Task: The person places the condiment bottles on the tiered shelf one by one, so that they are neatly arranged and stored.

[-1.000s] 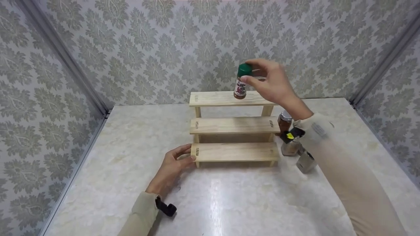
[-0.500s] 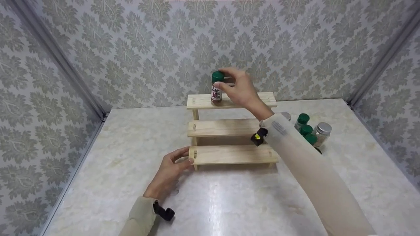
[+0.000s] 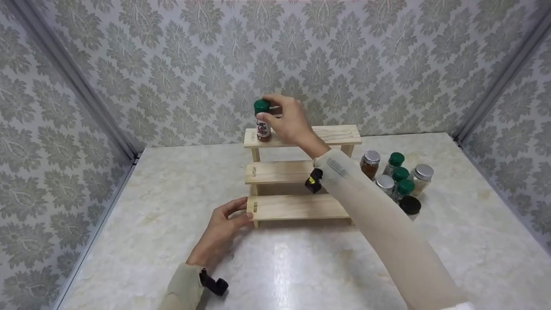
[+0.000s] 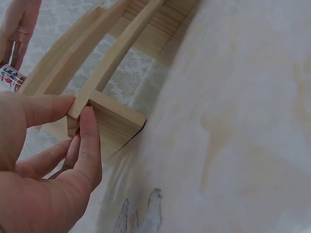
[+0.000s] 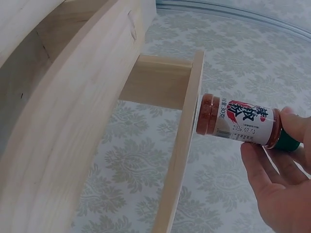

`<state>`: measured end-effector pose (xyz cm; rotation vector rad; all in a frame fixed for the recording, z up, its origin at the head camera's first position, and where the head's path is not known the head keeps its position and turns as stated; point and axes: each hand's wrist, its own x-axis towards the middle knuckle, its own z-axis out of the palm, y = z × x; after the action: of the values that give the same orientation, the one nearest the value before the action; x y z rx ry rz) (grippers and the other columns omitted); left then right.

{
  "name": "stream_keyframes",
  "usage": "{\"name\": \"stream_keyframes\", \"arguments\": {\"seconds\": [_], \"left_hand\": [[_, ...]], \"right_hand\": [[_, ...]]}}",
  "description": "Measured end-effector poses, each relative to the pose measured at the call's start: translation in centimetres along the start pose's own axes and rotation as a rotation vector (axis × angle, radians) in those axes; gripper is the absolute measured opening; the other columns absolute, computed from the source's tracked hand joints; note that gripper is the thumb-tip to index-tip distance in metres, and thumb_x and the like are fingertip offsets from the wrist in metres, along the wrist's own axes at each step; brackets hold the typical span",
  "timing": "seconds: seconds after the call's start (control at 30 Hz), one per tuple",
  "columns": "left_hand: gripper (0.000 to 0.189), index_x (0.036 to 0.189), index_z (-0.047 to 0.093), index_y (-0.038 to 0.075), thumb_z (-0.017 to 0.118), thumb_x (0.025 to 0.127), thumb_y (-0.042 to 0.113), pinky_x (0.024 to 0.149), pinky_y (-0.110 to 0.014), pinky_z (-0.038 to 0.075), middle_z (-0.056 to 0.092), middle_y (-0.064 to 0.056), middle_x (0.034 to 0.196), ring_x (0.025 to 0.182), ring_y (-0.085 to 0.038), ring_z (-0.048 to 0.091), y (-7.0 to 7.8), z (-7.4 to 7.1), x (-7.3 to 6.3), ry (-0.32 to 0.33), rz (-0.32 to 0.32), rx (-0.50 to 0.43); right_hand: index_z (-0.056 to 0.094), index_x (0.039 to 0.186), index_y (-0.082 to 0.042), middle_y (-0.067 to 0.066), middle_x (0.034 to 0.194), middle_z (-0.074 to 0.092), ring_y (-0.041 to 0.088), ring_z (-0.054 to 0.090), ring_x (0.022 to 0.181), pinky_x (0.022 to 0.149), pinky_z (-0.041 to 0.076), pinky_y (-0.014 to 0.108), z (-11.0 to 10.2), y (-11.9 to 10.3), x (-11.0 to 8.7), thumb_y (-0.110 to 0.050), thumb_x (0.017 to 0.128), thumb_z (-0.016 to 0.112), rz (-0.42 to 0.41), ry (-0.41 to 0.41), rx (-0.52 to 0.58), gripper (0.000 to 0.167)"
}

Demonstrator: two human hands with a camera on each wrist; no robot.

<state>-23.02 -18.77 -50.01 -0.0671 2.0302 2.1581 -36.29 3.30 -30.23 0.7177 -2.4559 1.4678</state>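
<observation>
My right hand (image 3: 289,121) grips a spice jar (image 5: 243,121) by its green cap, with thumb and fingers around the neck. Red powder shows through the jar, and its label is white with red and black print. In the head view the jar stands upright at the left end of the top tier of a wooden three-step rack (image 3: 297,206); its base is right at the board's surface. At the rack's lower left, my left hand (image 3: 221,228) pinches the end of the bottom tier. The left wrist view has thumb and fingertips on either side of that board (image 4: 97,85).
Right of the rack, several jars stand close together: a silver-lidded one with brown contents (image 3: 370,164), green-capped ones (image 3: 396,159), a silver-lidded pale one (image 3: 422,176) and a black-lidded one (image 3: 410,206). A patterned wall (image 3: 206,77) rises behind the table (image 3: 150,206).
My right hand has carried the spice jar left and down, from above the top tier's right half to its left end. The left hand stays on the bottom tier.
</observation>
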Motion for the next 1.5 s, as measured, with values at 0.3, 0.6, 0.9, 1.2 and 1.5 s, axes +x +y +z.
{"name": "stream_keyframes", "arguments": {"seconds": [0.3, 0.6, 0.9, 1.2, 1.5], "left_hand": [[0.061, 0.154, 0.054, 0.005, 0.075, 0.097, 0.003, 0.099, -0.039, 0.061, 0.056, -0.018, 0.147, 0.121, -0.028, 0.068, -0.1, -0.3, 0.0, -0.017, -0.002, -0.009], [0.062, 0.155, 0.053, 0.006, 0.076, 0.097, 0.005, 0.100, -0.041, 0.061, 0.055, -0.019, 0.148, 0.119, -0.029, 0.070, -0.1, -0.3, 0.1, -0.029, 0.010, -0.023], [0.061, 0.154, 0.054, 0.002, 0.073, 0.096, -0.003, 0.095, -0.035, 0.062, 0.054, -0.022, 0.147, 0.116, -0.028, 0.069, -0.4, 0.1, 0.0, 0.006, -0.015, -0.030], [0.061, 0.154, 0.053, 0.003, 0.072, 0.096, -0.003, 0.097, -0.034, 0.061, 0.054, -0.020, 0.148, 0.123, -0.027, 0.066, -0.2, 0.2, 0.1, 0.022, -0.024, -0.049], [0.061, 0.154, 0.053, 0.002, 0.072, 0.097, -0.004, 0.097, -0.034, 0.061, 0.055, -0.020, 0.148, 0.124, -0.028, 0.065, -0.5, 0.4, 0.3, 0.004, -0.016, -0.055]], "right_hand": [[0.058, 0.153, -0.010, 0.013, 0.141, 0.069, 0.025, 0.072, 0.122, 0.103, 0.060, 0.033, 0.3, -0.2, -0.1, -0.019, 0.104, 0.072, 0.023, -0.017, -0.039, 0.051], [0.053, 0.157, -0.009, 0.013, 0.155, 0.059, 0.029, 0.062, 0.137, 0.112, 0.055, 0.036, -3.3, -1.0, -1.8, -0.021, 0.104, 0.072, -0.024, -0.023, -0.078, 0.058], [0.056, 0.154, -0.006, 0.016, 0.152, 0.061, 0.033, 0.063, 0.136, 0.114, 0.053, 0.046, -10.9, 0.8, -8.8, -0.023, 0.104, 0.073, -0.095, -0.040, -0.198, 0.056], [0.061, 0.150, -0.008, 0.014, 0.147, 0.065, 0.032, 0.065, 0.133, 0.110, 0.055, 0.044, -15.8, 3.8, -15.9, -0.021, 0.103, 0.073, -0.087, -0.030, -0.263, 0.049], [0.071, 0.137, -0.009, 0.012, 0.134, 0.073, 0.013, 0.070, 0.120, 0.100, 0.052, 0.010, -18.4, 7.5, -21.6, -0.011, 0.101, 0.075, -0.080, 0.039, -0.299, 0.036]]}}
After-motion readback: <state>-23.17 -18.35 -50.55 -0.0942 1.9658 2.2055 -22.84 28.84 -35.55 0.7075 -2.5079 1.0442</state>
